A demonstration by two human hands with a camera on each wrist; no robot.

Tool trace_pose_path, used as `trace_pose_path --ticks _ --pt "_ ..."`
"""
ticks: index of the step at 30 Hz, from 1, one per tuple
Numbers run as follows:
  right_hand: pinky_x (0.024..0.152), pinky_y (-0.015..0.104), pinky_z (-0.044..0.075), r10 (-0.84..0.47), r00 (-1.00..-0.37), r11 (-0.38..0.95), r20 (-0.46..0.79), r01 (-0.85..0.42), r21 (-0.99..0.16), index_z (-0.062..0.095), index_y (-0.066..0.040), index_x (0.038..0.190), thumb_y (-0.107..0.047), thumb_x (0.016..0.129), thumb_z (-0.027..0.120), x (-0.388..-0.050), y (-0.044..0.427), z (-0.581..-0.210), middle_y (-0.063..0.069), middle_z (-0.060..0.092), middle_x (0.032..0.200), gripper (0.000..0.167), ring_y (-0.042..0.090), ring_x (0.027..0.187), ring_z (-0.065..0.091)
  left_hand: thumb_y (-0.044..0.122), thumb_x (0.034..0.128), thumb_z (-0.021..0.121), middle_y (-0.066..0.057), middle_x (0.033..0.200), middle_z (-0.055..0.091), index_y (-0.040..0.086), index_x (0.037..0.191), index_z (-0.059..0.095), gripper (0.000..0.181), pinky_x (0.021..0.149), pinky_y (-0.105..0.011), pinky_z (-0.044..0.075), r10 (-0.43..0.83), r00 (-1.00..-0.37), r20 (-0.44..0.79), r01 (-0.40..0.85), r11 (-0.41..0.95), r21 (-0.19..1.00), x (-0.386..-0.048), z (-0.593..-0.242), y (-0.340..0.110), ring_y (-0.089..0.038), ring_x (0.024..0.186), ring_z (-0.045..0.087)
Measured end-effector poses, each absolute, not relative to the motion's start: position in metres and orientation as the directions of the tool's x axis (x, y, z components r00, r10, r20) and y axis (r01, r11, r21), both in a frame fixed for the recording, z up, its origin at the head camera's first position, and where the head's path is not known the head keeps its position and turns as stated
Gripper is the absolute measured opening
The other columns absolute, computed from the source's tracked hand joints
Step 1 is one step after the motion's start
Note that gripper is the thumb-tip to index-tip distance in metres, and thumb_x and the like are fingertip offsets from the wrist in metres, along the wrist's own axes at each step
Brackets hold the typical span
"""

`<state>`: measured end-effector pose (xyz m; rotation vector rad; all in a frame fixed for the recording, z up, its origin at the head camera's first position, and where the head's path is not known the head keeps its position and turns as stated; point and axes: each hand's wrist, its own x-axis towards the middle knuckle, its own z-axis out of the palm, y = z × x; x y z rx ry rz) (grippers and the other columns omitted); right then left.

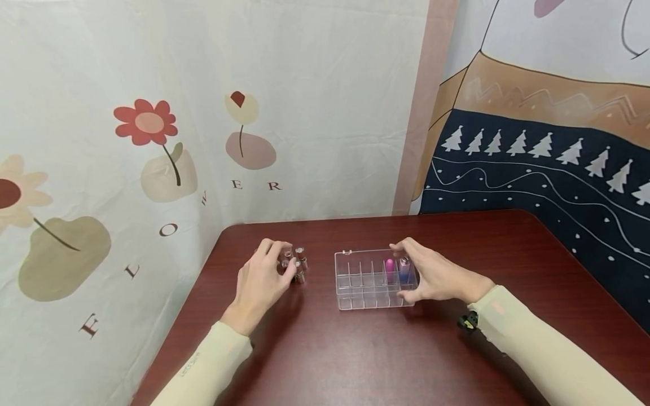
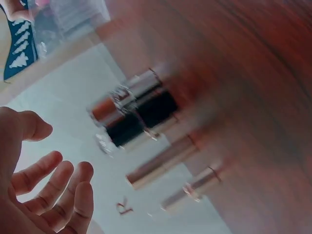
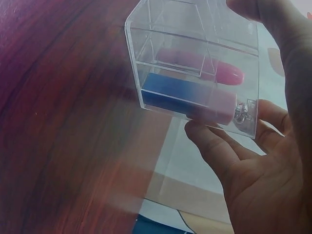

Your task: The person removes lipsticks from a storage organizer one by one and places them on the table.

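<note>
Tubes (image 1: 299, 273) near organizer (image 1: 350, 286), flowered cloth (image 1: 325, 124) behind

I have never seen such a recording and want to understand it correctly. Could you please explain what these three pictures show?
There is no machine, only a person's bare left hand and right hand. One picture comes from a camera on the head, looking forward and down; the others come from cameras on each wrist. On the table are a clear box with compartments and, to its left, several tubes. The box contains a pink tube and a blue-and-pink tube. The right hand grips the box's right end. The left hand is near the tubes, holding nothing.
</note>
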<state>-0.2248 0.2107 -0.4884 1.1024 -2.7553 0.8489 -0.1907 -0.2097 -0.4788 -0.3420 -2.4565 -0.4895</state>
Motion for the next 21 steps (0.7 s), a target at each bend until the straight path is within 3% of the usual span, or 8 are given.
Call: trace_pose_path --ticks 5,9,18,21 --pt "0.115 0.052 0.066 -0.63 -0.743 0.596 0.225 -0.649 -0.472 0.051 -0.009 0.154 -0.034 0.081 0.105 -0.225 0.212 -0.486 0.02 0.065 0.161 0.095 0.026 0.136 0.074 0.024 0.0993 0.087 -0.007 0.116 0.075 0.016 0.136 0.081 0.038 0.059 -0.05 0.063 0.177 -0.754 0.632 0.41 0.879 0.242 -0.187 -0.469 -0.189 -0.025 0.075 0.076" --pt "0.119 0.055 0.063 -0.643 -0.74 0.606 0.197 -0.649 -0.459 0.05 -0.007 0.158 -0.035 0.083 0.106 -0.225 0.213 -0.482 0.019 0.062 0.165 0.098 0.029 0.139 0.073 0.025 0.0977 0.089 -0.002 0.112 0.075 0.016 0.137 0.081 0.041 0.057 -0.043 0.061 0.218 -0.721 0.658 0.463 0.857 0.224 -0.186 -0.462 -0.173 -0.019 0.075 0.077" --pt "0.122 0.058 0.06 -0.651 -0.74 0.625 0.169 -0.65 -0.433 0.048 -0.007 0.17 -0.04 0.083 0.106 -0.222 0.219 -0.477 0.013 0.059 0.166 0.109 0.027 0.141 0.068 0.029 0.097 0.092 0.0 0.114 0.074 0.019 0.136 0.082 0.042 0.049 -0.026 0.046 0.337 -0.689 0.641 0.545 0.824 0.153 -0.186 -0.458 -0.133 -0.013 0.058 0.055" --pt "0.123 0.06 0.06 -0.65 -0.741 0.621 0.169 -0.647 -0.442 0.045 -0.007 0.173 -0.039 0.083 0.106 -0.221 0.221 -0.476 0.014 0.059 0.165 0.113 0.029 0.143 0.067 0.03 0.0969 0.093 0.001 0.113 0.074 0.02 0.134 0.082 0.04 0.048 -0.023 0.043 0.375 -0.674 0.637 0.569 0.813 0.123 -0.187 -0.457 -0.123 -0.012 0.059 0.055"
